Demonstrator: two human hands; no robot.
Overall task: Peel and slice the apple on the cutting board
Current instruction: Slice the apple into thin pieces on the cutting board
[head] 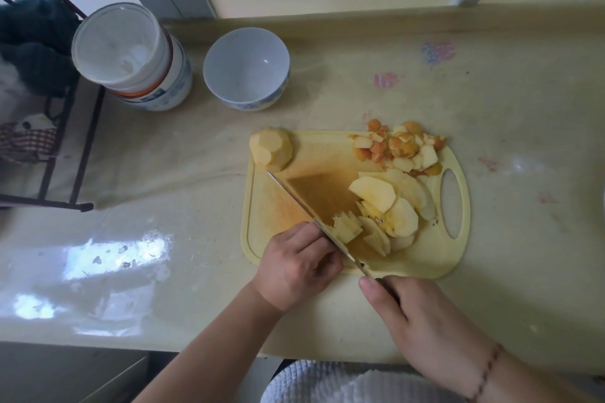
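A pale yellow cutting board (429, 255) lies on the counter. My right hand (415, 321) grips the handle of a knife (304, 206), whose blade runs diagonally across the board. A thin apple slice (347, 227) clings to the blade's right side. My left hand (298, 267), fingers curled, sits against the blade's left side; what it holds is hidden. Cut apple slices (389, 206) pile up right of the blade. A peeled apple chunk (271, 149) stands at the board's far left corner. Peel scraps (399, 147) lie at the far right corner.
A white bowl (247, 69) stands behind the board. Left of it is a stack of bowls (131, 56) next to a dark wire rack (65, 147). The counter's front edge runs just below my forearms.
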